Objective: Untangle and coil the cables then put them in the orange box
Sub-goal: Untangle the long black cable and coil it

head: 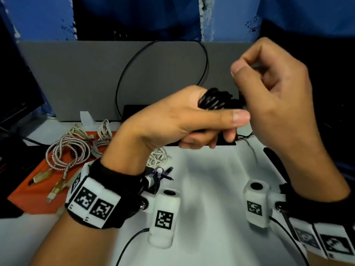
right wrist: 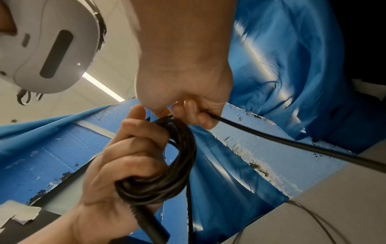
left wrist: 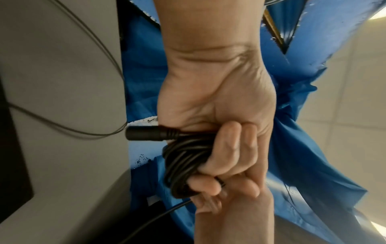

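My left hand point(head: 192, 121) grips a bundle of black cable point(head: 215, 99) coiled in several loops, held above the table; the coil point(left wrist: 183, 166) wraps under its curled fingers, and a barrel plug point(left wrist: 150, 133) sticks out beside the palm. My right hand point(head: 269, 89) pinches the free run of the same black cable point(right wrist: 271, 133) just above the coil point(right wrist: 167, 165). A loose loop of it point(head: 134, 60) arcs up in front of the grey panel. The orange box point(head: 36, 191) lies at the left with a braided silver cable point(head: 67, 152) and white cables point(head: 103, 131) on it.
A grey panel point(head: 76, 77) stands at the back of the white table point(head: 211, 179). A white cable point(head: 159, 156) and a small dark connector point(head: 163, 174) lie near my left wrist. A dark flat object point(head: 130, 112) sits behind the hands. Blue sheeting point(head: 38, 16) hangs behind.
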The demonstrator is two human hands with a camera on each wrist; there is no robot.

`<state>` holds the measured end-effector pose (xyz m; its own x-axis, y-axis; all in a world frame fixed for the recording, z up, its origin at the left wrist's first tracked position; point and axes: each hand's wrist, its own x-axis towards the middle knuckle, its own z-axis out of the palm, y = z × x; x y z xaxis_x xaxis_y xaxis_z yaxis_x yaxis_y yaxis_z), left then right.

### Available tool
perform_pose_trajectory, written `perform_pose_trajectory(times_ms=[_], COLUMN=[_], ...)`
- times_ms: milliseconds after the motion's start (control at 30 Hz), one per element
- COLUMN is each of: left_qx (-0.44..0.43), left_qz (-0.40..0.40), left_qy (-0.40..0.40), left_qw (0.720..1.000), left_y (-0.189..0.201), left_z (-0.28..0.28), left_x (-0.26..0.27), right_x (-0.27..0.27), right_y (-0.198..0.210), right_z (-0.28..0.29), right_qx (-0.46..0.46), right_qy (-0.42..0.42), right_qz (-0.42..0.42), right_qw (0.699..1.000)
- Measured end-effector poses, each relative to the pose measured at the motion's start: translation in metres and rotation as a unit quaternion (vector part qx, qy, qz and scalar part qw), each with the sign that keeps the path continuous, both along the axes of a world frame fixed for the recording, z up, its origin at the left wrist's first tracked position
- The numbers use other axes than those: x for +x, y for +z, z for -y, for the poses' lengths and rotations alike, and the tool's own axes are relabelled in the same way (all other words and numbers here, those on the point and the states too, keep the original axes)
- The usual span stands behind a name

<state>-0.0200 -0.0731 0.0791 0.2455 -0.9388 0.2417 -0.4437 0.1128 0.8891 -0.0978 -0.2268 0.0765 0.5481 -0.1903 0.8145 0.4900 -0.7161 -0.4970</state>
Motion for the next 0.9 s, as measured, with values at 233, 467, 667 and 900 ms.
perform_pose_trajectory(times_ms=[233,467,667,900], left_qx=[-0.202,-0.316,-0.314,-0.372], left_qz=[-0.223,-0.321,-0.293,-0.382], left_qy=[-0.168,-0.166,-0.108,-0.134], left_qw=[0.939,0.877,0.897,0.835], left_y=[-0.003,-0.003,-0.005,0.002], left_z=[-0.002,0.005,0.005,0.001], left_x=[0.021,0.027,0.033,0.037], right_x=[0.008,0.024,0.035,0.035], right_y=[-0.004,-0.012,-0.02,-0.021], right_z=[0.001,0.023,0.055,0.037], right_qx=[-0.063,-0.09,-0.123,-0.103], right_qy=[0.003,0.011,-0.037,0.01], right_qz=[-0.043,-0.1,-0.237,-0.249], right_qw=[0.997,0.991,0.963,0.963])
